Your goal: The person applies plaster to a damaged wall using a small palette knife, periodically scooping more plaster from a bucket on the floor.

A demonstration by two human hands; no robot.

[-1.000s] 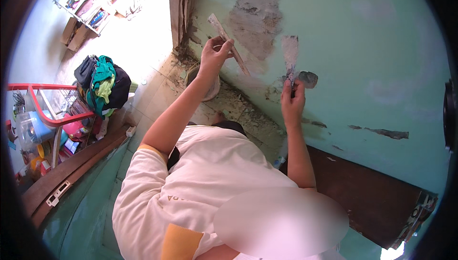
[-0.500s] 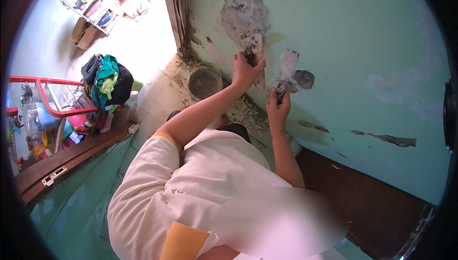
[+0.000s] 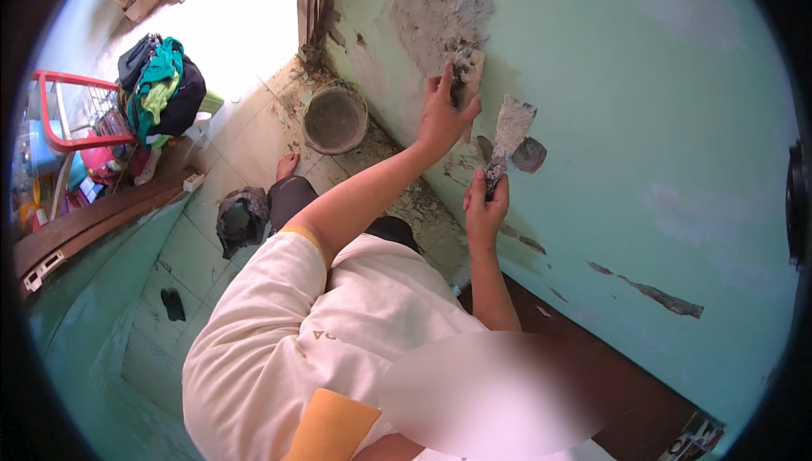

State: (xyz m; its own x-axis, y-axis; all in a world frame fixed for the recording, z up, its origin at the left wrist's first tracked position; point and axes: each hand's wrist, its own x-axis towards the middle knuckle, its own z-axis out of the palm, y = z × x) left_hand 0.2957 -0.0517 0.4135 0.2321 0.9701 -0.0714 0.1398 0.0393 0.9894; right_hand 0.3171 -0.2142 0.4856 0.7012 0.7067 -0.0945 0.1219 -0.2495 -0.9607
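Observation:
My left hand (image 3: 443, 119) is closed around the dark, crusted handle of a plastering float (image 3: 476, 79) with a pale flat board. Held upright close to the green wall (image 3: 609, 139), the float lies just under a rough grey plaster patch (image 3: 444, 8). Lower and to the right, my right hand (image 3: 486, 217) grips a putty knife (image 3: 514, 124) by its dirty handle. Its flared blade points up and is coated with grey mortar. Behind the blade, a dark bare spot (image 3: 529, 155) shows in the wall.
A bucket (image 3: 335, 119) of grey mix stands on the debris-strewn floor at the wall's foot. Left of my leg sits a dark bag-like container (image 3: 243, 217). A red-framed rack (image 3: 85, 80) with clothes is at the left. A brown panel (image 3: 584, 368) lies low at right.
The view has shifted, bringing the dark container and my foot into sight. My right hand with the putty knife has come nearer to the float. Both tools are still held.

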